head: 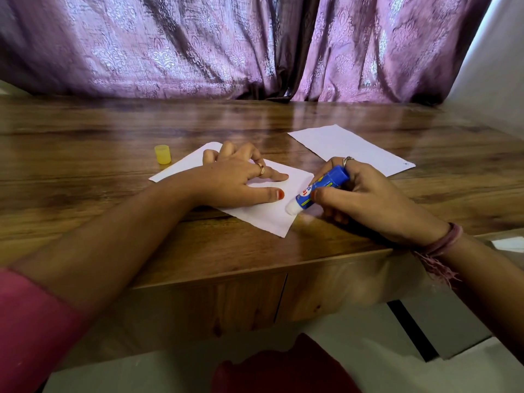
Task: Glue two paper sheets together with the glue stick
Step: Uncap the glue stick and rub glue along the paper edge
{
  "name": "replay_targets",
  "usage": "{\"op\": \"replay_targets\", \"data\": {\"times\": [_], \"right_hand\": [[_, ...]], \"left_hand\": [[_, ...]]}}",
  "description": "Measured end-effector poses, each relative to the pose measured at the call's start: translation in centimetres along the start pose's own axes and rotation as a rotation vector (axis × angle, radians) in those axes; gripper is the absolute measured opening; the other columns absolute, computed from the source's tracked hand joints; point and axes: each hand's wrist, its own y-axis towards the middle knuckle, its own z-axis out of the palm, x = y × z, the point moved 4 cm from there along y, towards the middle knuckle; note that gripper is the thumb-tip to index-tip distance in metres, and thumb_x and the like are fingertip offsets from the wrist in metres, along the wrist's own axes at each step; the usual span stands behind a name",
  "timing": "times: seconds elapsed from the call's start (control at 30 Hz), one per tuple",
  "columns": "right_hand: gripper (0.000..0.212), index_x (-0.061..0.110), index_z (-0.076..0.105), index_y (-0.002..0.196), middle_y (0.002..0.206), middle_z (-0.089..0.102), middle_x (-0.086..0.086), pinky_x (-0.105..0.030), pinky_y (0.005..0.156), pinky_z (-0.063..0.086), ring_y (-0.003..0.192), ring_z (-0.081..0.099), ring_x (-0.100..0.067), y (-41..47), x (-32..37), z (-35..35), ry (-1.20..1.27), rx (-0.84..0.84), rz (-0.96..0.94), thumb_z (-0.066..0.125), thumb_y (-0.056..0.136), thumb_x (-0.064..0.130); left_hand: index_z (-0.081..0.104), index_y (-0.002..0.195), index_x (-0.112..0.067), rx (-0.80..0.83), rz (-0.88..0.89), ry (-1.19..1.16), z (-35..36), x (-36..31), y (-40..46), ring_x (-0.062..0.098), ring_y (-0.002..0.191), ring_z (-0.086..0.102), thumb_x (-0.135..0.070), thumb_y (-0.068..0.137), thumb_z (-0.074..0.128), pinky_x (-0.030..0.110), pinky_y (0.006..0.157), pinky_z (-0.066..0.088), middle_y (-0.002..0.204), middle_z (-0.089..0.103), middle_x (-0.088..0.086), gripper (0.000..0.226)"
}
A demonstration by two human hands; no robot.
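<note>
A white paper sheet [266,217] lies near the front of the wooden table [113,171]. My left hand [241,177] rests flat on it with the fingers spread, pressing it down. My right hand [360,194] grips a blue glue stick [320,191], tilted with its white glue tip touching the sheet's right edge. A second white sheet [351,148] lies flat farther back on the right, untouched. The glue stick's yellow cap [162,154] stands on the table to the left of the near sheet.
A purple patterned curtain [226,46] hangs right behind the table's far edge. The table's front edge [255,268] runs just below my forearms, with a wooden cabinet front under it. A dark red object [283,367] sits low by the floor.
</note>
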Motion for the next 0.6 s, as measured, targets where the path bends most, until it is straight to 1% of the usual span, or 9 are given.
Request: {"op": "replay_targets", "data": {"times": [0.1,0.27,0.37,0.53,0.6], "right_hand": [[0.017,0.019,0.060,0.071,0.047,0.056,0.001,-0.022,0.041,0.036,0.042,0.046,-0.012,0.3,-0.3,-0.3,-0.008,-0.030,0.022,0.063,0.083,0.007],[0.005,0.009,0.060,0.079,0.048,0.057,0.002,-0.022,0.042,0.036,0.043,0.046,-0.013,0.8,-0.8,-0.9,-0.022,-0.072,0.052,0.063,0.083,0.009],[0.005,0.009,0.059,0.079,0.048,0.056,0.003,-0.020,0.042,0.038,0.043,0.047,-0.009,1.2,-1.0,-1.3,-0.037,-0.096,0.055,0.063,0.082,0.011],[0.010,0.014,0.059,0.074,0.049,0.055,0.004,-0.019,0.042,0.037,0.043,0.045,-0.010,1.6,-1.3,-1.7,-0.002,-0.122,0.054,0.061,0.082,0.009],[0.014,0.014,0.059,0.072,0.050,0.053,0.002,-0.019,0.041,0.036,0.042,0.043,-0.010,1.8,-1.6,-1.8,0.106,-0.125,0.082,0.058,0.084,0.006]], "left_hand": [[0.040,0.124,-0.066,0.006,0.006,0.010,0.0,0.0,0.0,0.009,0.107,0.021,-0.080,0.071,0.027,0.035,0.088,0.016,0.121,0.036,-0.014,0.056],[0.040,0.125,-0.065,0.014,0.016,0.009,0.1,0.1,0.1,0.009,0.109,0.019,-0.081,0.074,0.027,0.035,0.089,0.014,0.123,0.036,-0.013,0.055],[0.040,0.125,-0.064,0.018,0.010,0.007,0.0,0.1,0.1,0.009,0.110,0.019,-0.083,0.073,0.028,0.034,0.089,0.013,0.123,0.036,-0.013,0.056],[0.040,0.125,-0.064,0.021,0.014,0.006,0.1,0.0,0.1,0.011,0.114,0.020,-0.078,0.075,0.029,0.036,0.092,0.014,0.125,0.036,-0.011,0.054],[0.039,0.126,-0.064,0.021,0.013,0.009,0.0,0.1,0.1,0.012,0.117,0.021,-0.082,0.074,0.029,0.036,0.092,0.013,0.125,0.036,-0.011,0.057]]}}
